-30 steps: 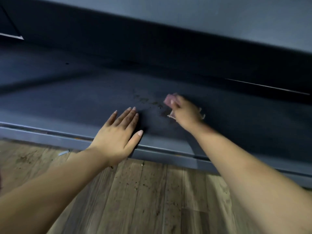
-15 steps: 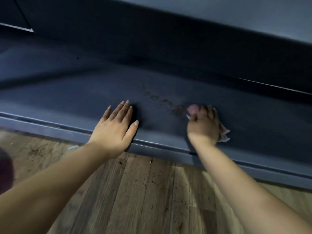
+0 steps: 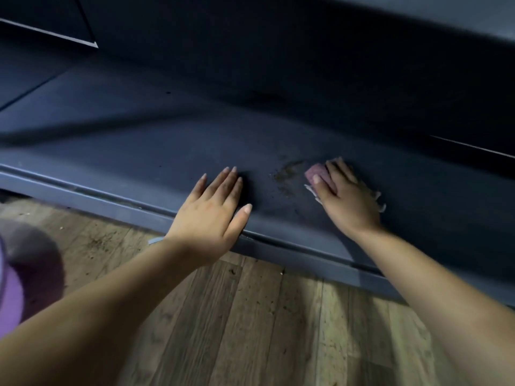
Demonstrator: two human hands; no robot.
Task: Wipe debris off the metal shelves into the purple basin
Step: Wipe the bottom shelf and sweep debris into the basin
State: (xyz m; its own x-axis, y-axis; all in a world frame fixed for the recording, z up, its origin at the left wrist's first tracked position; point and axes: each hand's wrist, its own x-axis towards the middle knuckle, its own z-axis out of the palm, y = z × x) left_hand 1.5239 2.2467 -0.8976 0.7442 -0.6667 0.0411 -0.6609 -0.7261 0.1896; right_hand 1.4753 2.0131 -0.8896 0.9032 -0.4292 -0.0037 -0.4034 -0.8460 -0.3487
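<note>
- Dark blue-grey metal makes up the shelf (image 3: 139, 151) that runs across the middle of the frame, low above the wooden floor (image 3: 250, 316).
- We see a small patch of brown debris (image 3: 287, 174) on the shelf, centre-right of the frame, lying between our two hands.
- Our right hand (image 3: 345, 199) presses a pinkish cloth (image 3: 316, 171) flat on the shelf, fingers laid over it and the thumb along its near edge; the cloth sits just right of the debris, with frayed edges showing beside the hand.
- Our left hand (image 3: 214, 210) rests flat near the shelf's front lip, fingers straight and together, holding nothing; it lies just left of the debris, apart from it.
- Only a blurred part of the purple basin (image 3: 11, 288) shows at the lower left edge, on the floor, well apart from the debris.
- We judge the step in hand to be gathering the debris with the cloth.
- Next, we judge, the cloth must sweep leftward and toward the front lip, and the basin needs to sit under that lip first, or crumbs will fall on the floor.
</note>
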